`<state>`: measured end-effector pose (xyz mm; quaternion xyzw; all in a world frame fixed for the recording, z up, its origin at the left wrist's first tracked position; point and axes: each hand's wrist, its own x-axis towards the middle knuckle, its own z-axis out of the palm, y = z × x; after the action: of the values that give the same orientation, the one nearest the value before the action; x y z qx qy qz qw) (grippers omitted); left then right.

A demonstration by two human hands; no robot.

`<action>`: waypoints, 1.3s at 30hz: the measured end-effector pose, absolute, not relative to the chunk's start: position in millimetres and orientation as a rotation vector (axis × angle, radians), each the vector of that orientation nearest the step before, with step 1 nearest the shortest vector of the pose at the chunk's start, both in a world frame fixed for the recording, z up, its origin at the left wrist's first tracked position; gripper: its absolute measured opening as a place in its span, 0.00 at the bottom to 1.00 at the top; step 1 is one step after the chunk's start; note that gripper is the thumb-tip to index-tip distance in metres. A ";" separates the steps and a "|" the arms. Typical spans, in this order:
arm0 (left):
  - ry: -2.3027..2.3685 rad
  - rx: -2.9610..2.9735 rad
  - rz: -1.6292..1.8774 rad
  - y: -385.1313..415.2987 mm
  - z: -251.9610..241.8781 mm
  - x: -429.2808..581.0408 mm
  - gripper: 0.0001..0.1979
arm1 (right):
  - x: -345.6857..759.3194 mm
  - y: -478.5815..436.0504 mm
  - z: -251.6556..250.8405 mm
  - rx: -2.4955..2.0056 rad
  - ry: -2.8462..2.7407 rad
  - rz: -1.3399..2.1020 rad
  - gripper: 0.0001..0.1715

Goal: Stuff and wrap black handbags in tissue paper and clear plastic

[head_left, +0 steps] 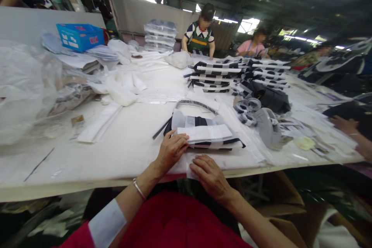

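A black-and-white checked bag (200,121) lies on the table in front of me, its patterned handle (195,102) arching away from me. White wrapping (207,133) covers the bag's near part. My left hand (173,148) rests on the near left corner of this wrapping, fingers stretched out and lying flat. Closer to the table edge, my right hand (209,174) has its fingers bent over a small piece of thin translucent film (191,171). Its thumb is hidden beneath the hand.
Stacked checked bags (216,73) stand at the back right. Tape rolls (247,110) and a grey tape dispenser (267,128) sit to the right. Plastic film (26,93) and a blue box (80,37) are at left. Co-workers are across the table; another person's hand (345,124) reaches in from the right.
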<state>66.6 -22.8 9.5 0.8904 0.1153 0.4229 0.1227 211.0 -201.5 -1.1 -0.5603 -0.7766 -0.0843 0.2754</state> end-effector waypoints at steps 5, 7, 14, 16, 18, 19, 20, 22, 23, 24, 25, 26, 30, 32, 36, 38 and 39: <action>0.417 2.589 1.231 -27.0 11.3 70.2 0.03 | 205.0 -184.6 0.5 -1.407 -1.975 -0.135 0.14; 0.447 2.592 1.238 -27.8 11.9 71.8 0.03 | 202.5 -182.4 4.5 -1.395 -1.933 -0.102 0.14; 0.459 2.640 1.247 -21.8 9.9 77.1 0.03 | 183.1 -181.9 7.6 -1.441 -1.872 -0.081 0.14; 0.444 2.671 1.239 -19.9 9.3 78.4 0.05 | 179.7 -183.0 7.6 -1.450 -1.875 -0.087 0.14; 0.436 2.691 1.241 -18.9 9.3 79.8 0.05 | 178.5 -184.3 9.2 -1.461 -1.889 -0.082 0.14; 0.436 2.695 1.248 -18.7 9.5 80.5 0.05 | 178.5 -184.8 10.5 -1.464 -1.899 -0.077 0.14; 0.436 2.695 1.255 -18.8 10.0 81.2 0.04 | 178.6 -185.2 12.2 -1.466 -1.910 -0.071 0.14; 0.434 2.695 1.273 -19.4 11.1 82.5 0.04 | 179.3 -185.2 16.4 -1.475 -1.925 -0.059 0.14; 0.433 2.697 1.279 -19.8 11.6 83.0 0.04 | 179.9 -184.6 19.0 -1.480 -1.926 -0.057 0.14; 0.433 2.699 1.282 -20.4 11.9 83.4 0.05 | 180.9 -183.5 22.1 -1.485 -1.926 -0.054 0.14; 0.434 2.701 1.284 -20.9 12.0 83.7 0.05 | 182.4 -181.7 25.7 -1.486 -1.925 -0.051 0.13; 0.434 2.703 1.283 -21.4 11.8 83.8 0.05 | 184.6 -179.0 29.9 -1.484 -1.922 -0.049 0.12; 0.402 2.703 1.279 -22.4 9.7 80.1 0.07 | 201.0 -159.4 50.9 -1.512 -1.871 -0.053 0.10; 0.384 2.711 1.254 -22.7 9.5 75.3 0.09 | 211.9 -145.8 61.6 -1.573 -1.823 -0.059 0.10; 0.374 2.711 1.118 -25.1 15.9 66.3 0.11 | 229.8 -119.3 79.0 -1.750 -1.786 -0.031 0.11; 0.427 2.676 1.057 -26.5 21.8 67.0 0.06 | 235.5 -108.2 85.9 -1.842 -1.774 0.011 0.11; 0.474 2.657 1.046 -27.0 24.7 69.2 0.03 | 237.9 -103.2 88.7 -1.886 -1.763 0.040 0.11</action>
<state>69.2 -27.0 24.7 0.9109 0.1625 0.3587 0.1233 237.9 -103.2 88.7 -0.7020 -0.6562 0.0148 0.2764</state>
